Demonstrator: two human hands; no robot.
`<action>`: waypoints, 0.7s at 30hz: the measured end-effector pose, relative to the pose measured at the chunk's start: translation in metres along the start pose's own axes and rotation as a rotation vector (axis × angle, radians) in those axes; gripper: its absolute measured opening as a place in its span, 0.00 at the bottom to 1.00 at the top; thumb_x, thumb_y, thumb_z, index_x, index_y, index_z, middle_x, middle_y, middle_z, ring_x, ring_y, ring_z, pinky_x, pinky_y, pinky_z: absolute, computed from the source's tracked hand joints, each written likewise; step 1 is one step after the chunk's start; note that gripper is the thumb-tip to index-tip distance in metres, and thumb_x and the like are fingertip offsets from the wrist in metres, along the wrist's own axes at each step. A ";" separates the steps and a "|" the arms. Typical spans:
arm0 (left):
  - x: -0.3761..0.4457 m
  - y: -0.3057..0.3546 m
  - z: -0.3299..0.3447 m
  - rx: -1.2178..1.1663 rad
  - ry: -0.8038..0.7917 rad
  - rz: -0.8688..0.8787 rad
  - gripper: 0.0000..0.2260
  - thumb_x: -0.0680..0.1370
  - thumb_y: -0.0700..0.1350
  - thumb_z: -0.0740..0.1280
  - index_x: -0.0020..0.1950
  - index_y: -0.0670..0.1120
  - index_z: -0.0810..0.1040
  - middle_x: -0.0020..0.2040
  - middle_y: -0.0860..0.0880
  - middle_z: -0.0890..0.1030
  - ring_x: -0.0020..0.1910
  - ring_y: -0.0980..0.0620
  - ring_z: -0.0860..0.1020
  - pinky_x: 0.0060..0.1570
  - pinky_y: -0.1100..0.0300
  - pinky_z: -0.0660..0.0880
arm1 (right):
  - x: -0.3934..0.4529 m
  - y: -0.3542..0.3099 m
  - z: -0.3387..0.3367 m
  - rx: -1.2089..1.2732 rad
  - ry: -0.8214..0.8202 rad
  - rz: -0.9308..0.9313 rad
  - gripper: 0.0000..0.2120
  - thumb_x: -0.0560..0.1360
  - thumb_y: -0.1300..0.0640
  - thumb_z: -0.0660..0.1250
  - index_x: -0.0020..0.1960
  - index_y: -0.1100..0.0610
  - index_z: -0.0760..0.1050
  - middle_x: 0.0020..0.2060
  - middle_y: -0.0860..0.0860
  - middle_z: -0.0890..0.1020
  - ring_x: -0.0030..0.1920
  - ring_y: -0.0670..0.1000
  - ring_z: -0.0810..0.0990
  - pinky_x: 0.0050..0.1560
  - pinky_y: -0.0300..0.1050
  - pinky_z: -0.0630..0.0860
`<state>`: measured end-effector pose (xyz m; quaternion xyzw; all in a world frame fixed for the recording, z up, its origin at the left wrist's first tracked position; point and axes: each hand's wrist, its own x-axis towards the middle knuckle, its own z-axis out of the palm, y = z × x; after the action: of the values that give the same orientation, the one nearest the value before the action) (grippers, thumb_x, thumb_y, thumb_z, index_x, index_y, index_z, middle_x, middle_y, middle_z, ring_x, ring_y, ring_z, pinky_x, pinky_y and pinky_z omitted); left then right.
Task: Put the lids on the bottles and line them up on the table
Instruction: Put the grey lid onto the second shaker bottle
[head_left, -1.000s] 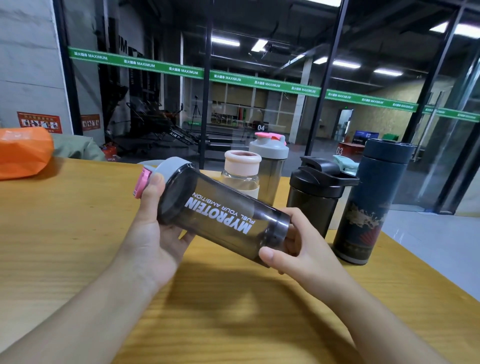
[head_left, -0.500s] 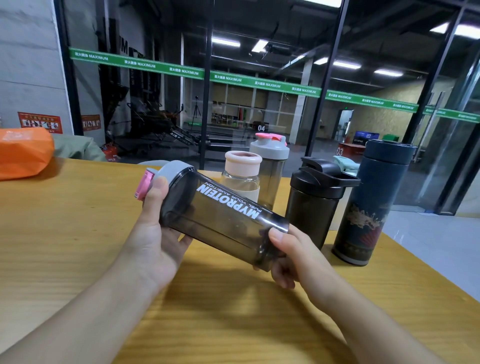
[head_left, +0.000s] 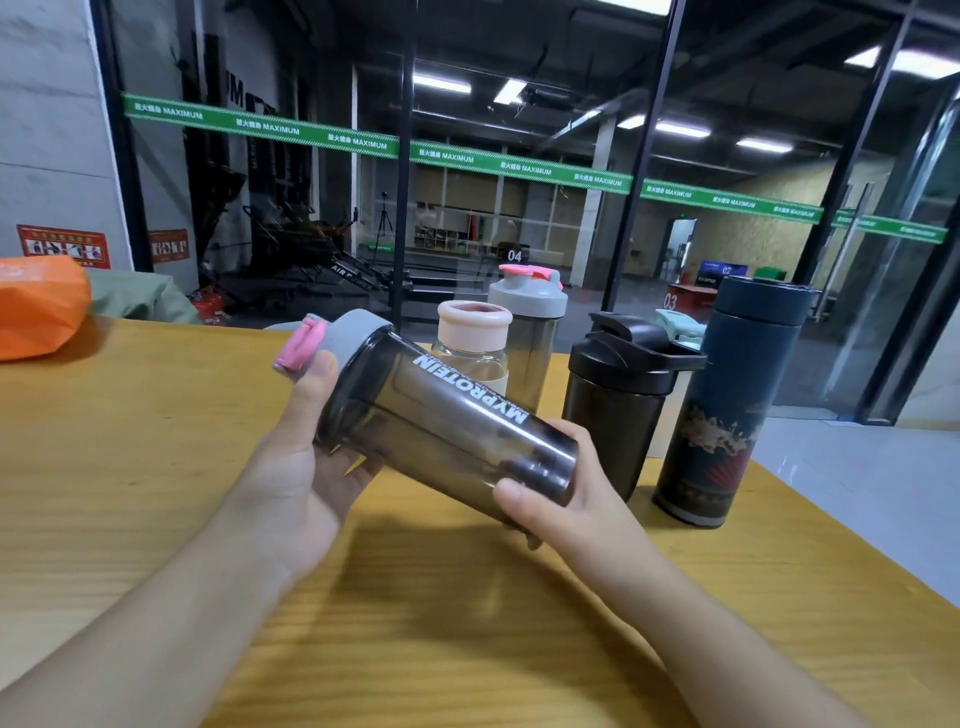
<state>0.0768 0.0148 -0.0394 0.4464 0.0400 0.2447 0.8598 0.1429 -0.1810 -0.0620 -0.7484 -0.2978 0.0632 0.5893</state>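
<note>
I hold a smoky MYPROTEIN shaker bottle (head_left: 447, 415) tilted above the wooden table (head_left: 156, 467), its grey lid with a pink flip cap (head_left: 304, 345) pointing up and left. My left hand (head_left: 301, 467) grips the lid end, thumb along the rim. My right hand (head_left: 561, 499) cups the base. Behind stand a clear bottle with a beige lid (head_left: 474, 338), a second grey-lidded shaker (head_left: 530, 322), a black shaker (head_left: 618, 400) and a dark blue flask (head_left: 727, 405), all upright with lids on.
An orange bag (head_left: 39, 306) lies at the table's far left, with green fabric (head_left: 140, 299) behind it. A pale mint lid (head_left: 680, 327) shows behind the black shaker. The table's right edge (head_left: 841, 540) runs diagonally beside the flask. Glass walls stand beyond the table.
The shaker has rotated about its long axis in my hands, so the printed lettering has turned toward the top. My right hand shifted its grip on the base; my left hand stayed at the lid.
</note>
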 end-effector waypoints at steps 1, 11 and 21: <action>0.001 0.000 -0.001 0.004 -0.016 0.010 0.36 0.54 0.63 0.77 0.60 0.52 0.80 0.57 0.52 0.82 0.49 0.53 0.80 0.56 0.52 0.74 | 0.000 -0.001 -0.001 0.038 -0.008 0.013 0.35 0.58 0.36 0.72 0.61 0.41 0.65 0.49 0.45 0.80 0.41 0.44 0.80 0.39 0.40 0.75; 0.002 0.001 -0.006 0.014 -0.161 0.014 0.47 0.51 0.64 0.79 0.68 0.53 0.73 0.61 0.50 0.81 0.53 0.53 0.80 0.60 0.49 0.72 | 0.002 0.000 -0.002 0.116 -0.076 0.034 0.33 0.62 0.35 0.68 0.61 0.52 0.68 0.39 0.48 0.80 0.31 0.51 0.76 0.30 0.42 0.71; 0.001 0.001 -0.007 0.152 -0.217 0.095 0.41 0.51 0.67 0.77 0.62 0.56 0.77 0.56 0.52 0.83 0.53 0.54 0.79 0.62 0.47 0.70 | 0.004 0.003 -0.006 0.217 -0.116 0.051 0.35 0.61 0.35 0.69 0.61 0.53 0.68 0.37 0.46 0.79 0.30 0.51 0.74 0.30 0.41 0.70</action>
<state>0.0748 0.0214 -0.0426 0.5354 -0.0557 0.2317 0.8103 0.1502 -0.1845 -0.0618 -0.6826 -0.3037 0.1530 0.6469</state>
